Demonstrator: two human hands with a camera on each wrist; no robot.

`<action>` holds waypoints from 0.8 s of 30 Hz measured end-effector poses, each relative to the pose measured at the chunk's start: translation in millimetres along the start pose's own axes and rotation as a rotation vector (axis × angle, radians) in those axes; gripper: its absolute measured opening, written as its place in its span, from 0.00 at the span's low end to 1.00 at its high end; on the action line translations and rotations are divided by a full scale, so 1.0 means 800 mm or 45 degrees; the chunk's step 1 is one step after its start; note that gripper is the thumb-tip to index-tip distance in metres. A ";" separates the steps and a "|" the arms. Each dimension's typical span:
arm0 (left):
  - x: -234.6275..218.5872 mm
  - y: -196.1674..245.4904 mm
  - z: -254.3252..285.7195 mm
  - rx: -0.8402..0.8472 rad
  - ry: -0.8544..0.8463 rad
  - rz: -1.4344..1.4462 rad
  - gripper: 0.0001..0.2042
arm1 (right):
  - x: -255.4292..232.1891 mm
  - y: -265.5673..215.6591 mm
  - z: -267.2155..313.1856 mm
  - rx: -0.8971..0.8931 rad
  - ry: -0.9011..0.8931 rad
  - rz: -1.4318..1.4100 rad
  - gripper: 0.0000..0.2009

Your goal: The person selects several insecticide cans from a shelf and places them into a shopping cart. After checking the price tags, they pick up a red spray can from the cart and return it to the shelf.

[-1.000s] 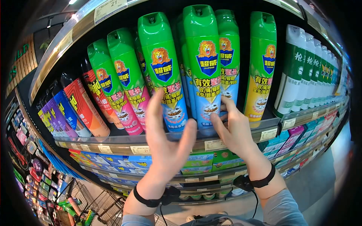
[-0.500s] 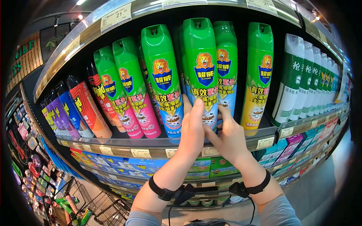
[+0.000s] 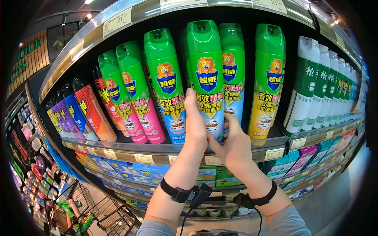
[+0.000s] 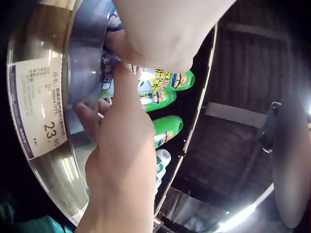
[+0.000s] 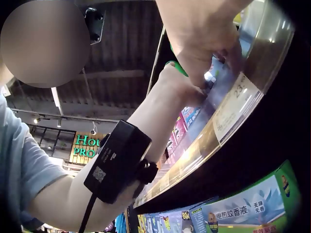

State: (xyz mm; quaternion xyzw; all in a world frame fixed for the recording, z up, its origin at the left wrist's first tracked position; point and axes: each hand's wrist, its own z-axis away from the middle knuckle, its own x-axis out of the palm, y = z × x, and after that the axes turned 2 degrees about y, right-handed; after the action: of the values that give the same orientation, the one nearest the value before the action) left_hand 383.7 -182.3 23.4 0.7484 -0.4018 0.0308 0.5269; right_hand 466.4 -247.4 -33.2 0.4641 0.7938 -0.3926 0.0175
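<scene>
A green-and-blue spray can (image 3: 204, 51) with a lion badge stands near the shelf front in the head view. At its lower left side my left hand (image 3: 195, 128) grips it, thumb pointing up and other fingers mostly hidden. My right hand (image 3: 236, 145) holds its lower right side, fingers bent beside it and thumb low in front. The wrist views show both hands close together at the shelf edge: the right hand (image 4: 119, 111) in the left wrist view, the left hand (image 5: 182, 87) in the right wrist view.
Similar cans flank it: a blue one (image 3: 159, 51) at left, a yellow one (image 3: 269, 51) at right. White-and-green cans (image 3: 304, 78) stand farther right. A clear lip and price rail (image 3: 271, 154) run along the shelf front. A wire cart (image 3: 114, 214) is at lower left.
My left hand has moved right from open air onto the can's left side. My right hand stays at its right side. The head view has shifted slightly.
</scene>
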 end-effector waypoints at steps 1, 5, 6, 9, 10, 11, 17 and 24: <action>0.005 0.004 0.002 -0.013 0.048 0.021 0.40 | 0.000 0.002 0.000 0.001 0.000 0.000 0.35; 0.010 0.005 0.001 -0.022 0.142 0.085 0.41 | 0.000 0.004 0.000 -0.079 0.028 -0.012 0.34; 0.006 0.003 -0.001 0.019 0.102 0.003 0.41 | -0.001 0.003 0.000 -0.079 0.023 -0.002 0.34; 0.006 0.004 -0.005 -0.010 0.068 0.009 0.42 | -0.002 0.004 0.000 -0.090 0.003 -0.041 0.34; 0.007 0.004 -0.006 -0.082 0.067 0.099 0.42 | -0.002 0.004 -0.001 -0.095 -0.001 -0.041 0.34; 0.006 0.004 -0.006 -0.078 0.070 0.101 0.42 | -0.002 0.004 -0.001 -0.081 -0.006 -0.044 0.34; -0.001 0.001 -0.010 -0.034 0.112 0.025 0.41 | -0.002 0.005 -0.002 -0.051 -0.021 -0.064 0.33; -0.019 -0.013 -0.040 -0.088 0.200 0.109 0.39 | -0.003 0.004 -0.001 -0.043 -0.054 -0.077 0.34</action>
State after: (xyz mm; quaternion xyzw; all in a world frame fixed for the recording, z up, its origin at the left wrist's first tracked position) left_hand 391.6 -146.5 22.5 0.7072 -0.3918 0.0980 0.5804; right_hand 471.1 -247.7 -33.5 0.4313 0.8134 -0.3892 0.0302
